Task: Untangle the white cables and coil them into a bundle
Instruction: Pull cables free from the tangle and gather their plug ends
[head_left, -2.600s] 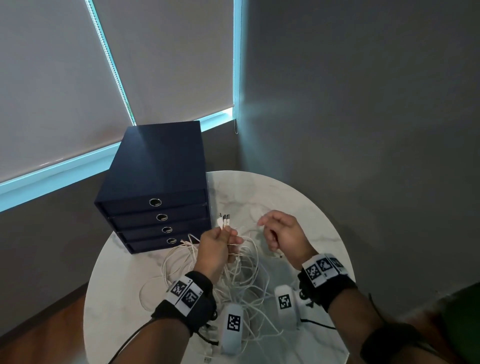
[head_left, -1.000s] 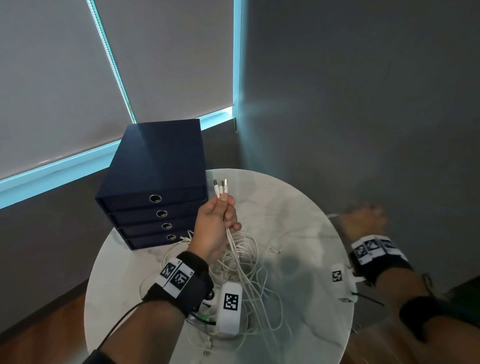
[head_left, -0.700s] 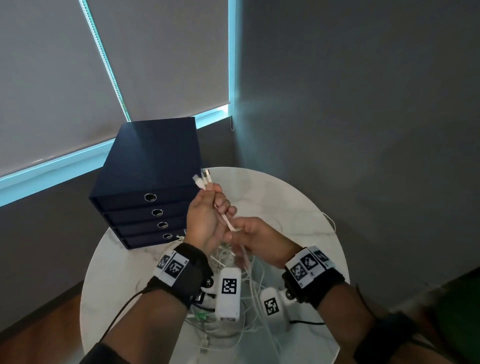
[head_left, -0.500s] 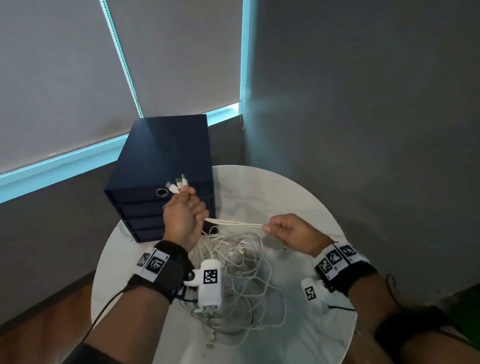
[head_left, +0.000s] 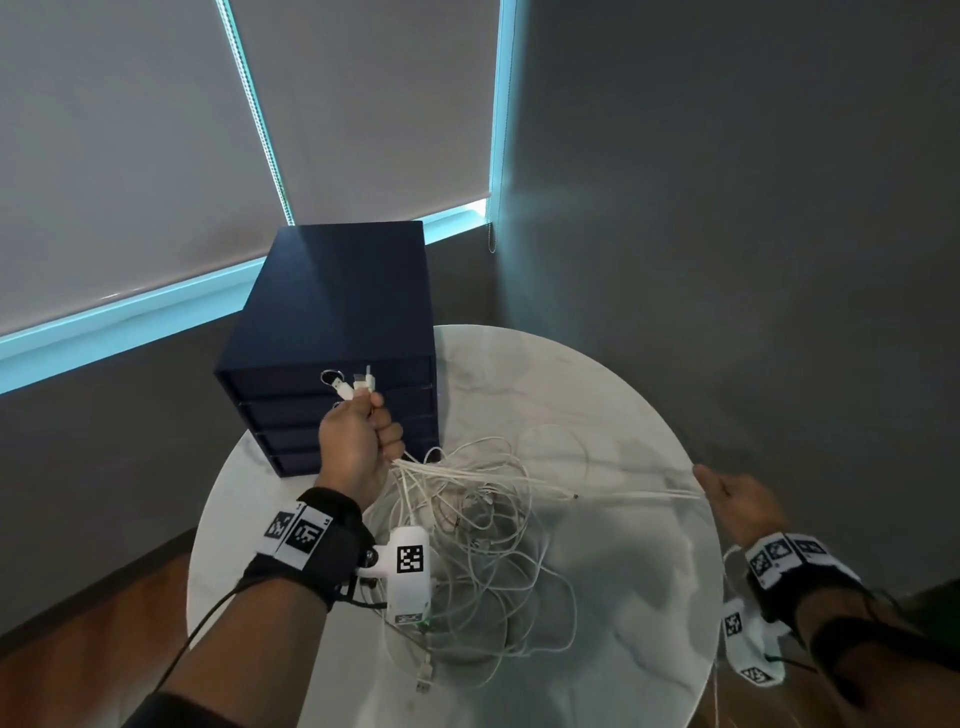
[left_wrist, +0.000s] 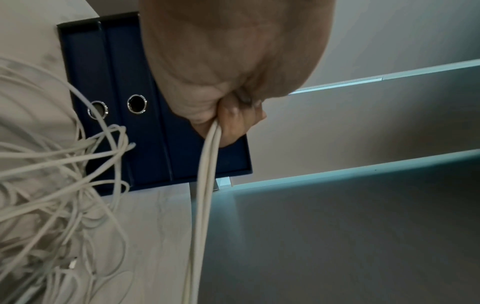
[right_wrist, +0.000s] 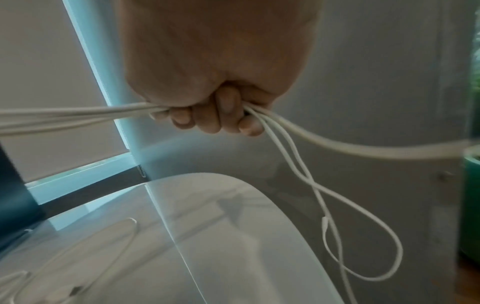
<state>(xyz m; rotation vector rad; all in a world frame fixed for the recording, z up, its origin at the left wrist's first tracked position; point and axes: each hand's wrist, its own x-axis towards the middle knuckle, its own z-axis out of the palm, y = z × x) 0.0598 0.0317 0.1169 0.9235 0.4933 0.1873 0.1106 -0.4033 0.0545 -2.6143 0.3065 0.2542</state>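
L hand (head_left: 358, 447) fisted round plug ends of thin white cables (head_left: 545, 480), anchoring them; R hand (head_left: 737, 501) clenched on strands (right_wrist: 78, 115), stretched taut btwn hands, prob. to draw length from tangle (head_left: 483, 561) below.

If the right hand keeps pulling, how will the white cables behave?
Probably floppy: the white cables lie in loose loops on the table. Likely light, since a loop dangles from the right hand. The heap may drag along, snagged.

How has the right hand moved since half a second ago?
Yes. The right hand has moved rightwards, out to the table edge, pulling the white cables.
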